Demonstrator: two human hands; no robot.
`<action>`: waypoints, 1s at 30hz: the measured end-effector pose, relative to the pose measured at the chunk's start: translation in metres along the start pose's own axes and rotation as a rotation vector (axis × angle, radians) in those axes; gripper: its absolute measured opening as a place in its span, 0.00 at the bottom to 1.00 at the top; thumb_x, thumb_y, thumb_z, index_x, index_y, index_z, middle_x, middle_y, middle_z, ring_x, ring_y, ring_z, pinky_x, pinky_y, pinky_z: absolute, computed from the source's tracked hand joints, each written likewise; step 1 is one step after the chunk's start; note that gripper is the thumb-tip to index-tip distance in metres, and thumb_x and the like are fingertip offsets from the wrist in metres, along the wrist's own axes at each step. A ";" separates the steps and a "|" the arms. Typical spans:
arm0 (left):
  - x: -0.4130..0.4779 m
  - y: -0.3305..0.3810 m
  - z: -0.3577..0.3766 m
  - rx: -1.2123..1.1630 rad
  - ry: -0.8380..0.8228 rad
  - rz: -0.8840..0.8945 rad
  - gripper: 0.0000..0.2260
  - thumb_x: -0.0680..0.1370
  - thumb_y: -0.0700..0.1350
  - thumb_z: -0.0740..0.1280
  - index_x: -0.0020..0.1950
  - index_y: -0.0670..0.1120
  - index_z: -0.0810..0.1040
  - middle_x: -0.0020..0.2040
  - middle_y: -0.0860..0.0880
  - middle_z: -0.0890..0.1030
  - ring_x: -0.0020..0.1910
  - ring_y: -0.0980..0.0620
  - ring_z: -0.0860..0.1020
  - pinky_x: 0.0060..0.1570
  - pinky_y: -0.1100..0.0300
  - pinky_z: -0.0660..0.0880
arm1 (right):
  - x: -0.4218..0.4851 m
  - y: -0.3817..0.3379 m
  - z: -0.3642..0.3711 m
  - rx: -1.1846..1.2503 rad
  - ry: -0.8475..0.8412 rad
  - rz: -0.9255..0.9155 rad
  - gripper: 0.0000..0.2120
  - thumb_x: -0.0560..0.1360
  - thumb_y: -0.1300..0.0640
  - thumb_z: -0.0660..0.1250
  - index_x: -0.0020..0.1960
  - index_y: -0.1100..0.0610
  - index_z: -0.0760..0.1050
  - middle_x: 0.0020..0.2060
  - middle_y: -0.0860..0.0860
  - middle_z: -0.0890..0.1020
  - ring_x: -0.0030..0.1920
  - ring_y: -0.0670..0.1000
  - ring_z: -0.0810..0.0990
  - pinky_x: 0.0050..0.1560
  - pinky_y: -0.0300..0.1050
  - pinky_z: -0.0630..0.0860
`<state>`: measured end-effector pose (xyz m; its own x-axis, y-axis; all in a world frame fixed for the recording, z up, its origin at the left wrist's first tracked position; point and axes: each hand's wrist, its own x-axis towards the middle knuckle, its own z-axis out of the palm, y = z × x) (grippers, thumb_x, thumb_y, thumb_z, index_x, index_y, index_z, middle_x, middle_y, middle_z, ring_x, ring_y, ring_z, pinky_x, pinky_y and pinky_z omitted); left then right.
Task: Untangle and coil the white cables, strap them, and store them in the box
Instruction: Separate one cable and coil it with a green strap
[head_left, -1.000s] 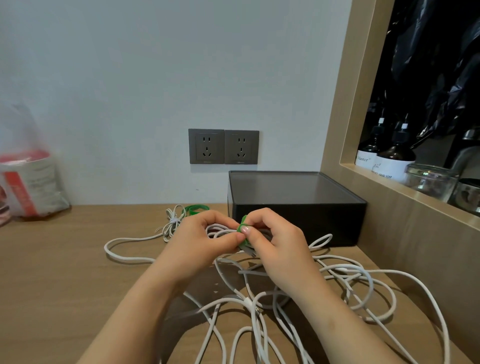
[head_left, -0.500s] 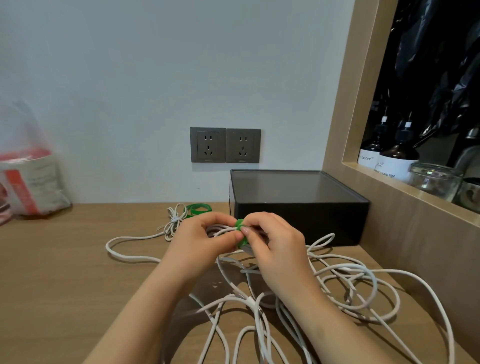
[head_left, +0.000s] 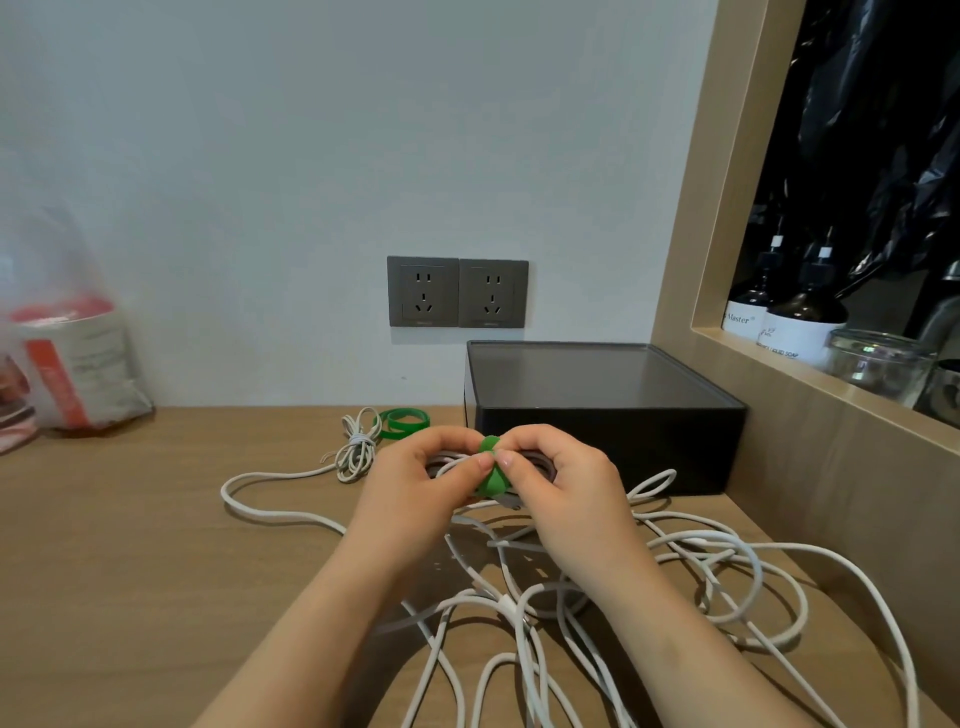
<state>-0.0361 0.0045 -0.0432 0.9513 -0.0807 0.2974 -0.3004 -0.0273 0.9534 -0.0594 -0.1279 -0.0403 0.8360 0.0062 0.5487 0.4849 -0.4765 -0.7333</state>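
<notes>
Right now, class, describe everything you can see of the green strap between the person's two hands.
The green strap is a narrow, matt, fabric-looking band looped around a small coiled cable. It runs roughly upright, held above the table. The left hand and right hand pinch it near its top with their thumbs; its ends are hidden.

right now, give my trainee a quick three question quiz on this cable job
1. True or false: the left hand and right hand both grip one cable coil.
2. Relative to the black box, the spare green straps lie: A on top, B on the table to its left, C inside.
3. What colour is the strap the fingers pinch?
Key: 1 true; 2 B; 3 green.
</notes>
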 end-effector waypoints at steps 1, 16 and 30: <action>-0.001 0.000 0.000 0.014 0.007 0.005 0.07 0.74 0.39 0.70 0.41 0.51 0.82 0.40 0.51 0.83 0.44 0.50 0.82 0.46 0.55 0.81 | 0.000 0.000 0.000 -0.011 -0.001 -0.002 0.09 0.76 0.58 0.64 0.43 0.44 0.74 0.41 0.41 0.78 0.48 0.34 0.75 0.44 0.26 0.74; 0.000 -0.002 0.004 -0.099 0.093 -0.078 0.06 0.75 0.38 0.68 0.39 0.47 0.80 0.42 0.45 0.82 0.44 0.48 0.82 0.46 0.49 0.81 | 0.004 0.014 0.010 -0.408 0.178 -0.297 0.08 0.74 0.54 0.63 0.47 0.54 0.80 0.45 0.46 0.80 0.51 0.42 0.72 0.47 0.27 0.66; 0.001 -0.002 0.008 -0.306 0.165 -0.229 0.03 0.76 0.38 0.66 0.47 0.42 0.80 0.50 0.40 0.81 0.49 0.44 0.82 0.41 0.54 0.80 | 0.001 0.008 0.016 -0.685 0.398 -0.417 0.06 0.70 0.56 0.69 0.43 0.57 0.81 0.48 0.55 0.82 0.52 0.52 0.73 0.47 0.44 0.74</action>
<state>-0.0353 -0.0033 -0.0452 0.9969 0.0549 0.0564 -0.0694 0.2733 0.9594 -0.0507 -0.1178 -0.0527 0.4132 0.0510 0.9092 0.3631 -0.9249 -0.1131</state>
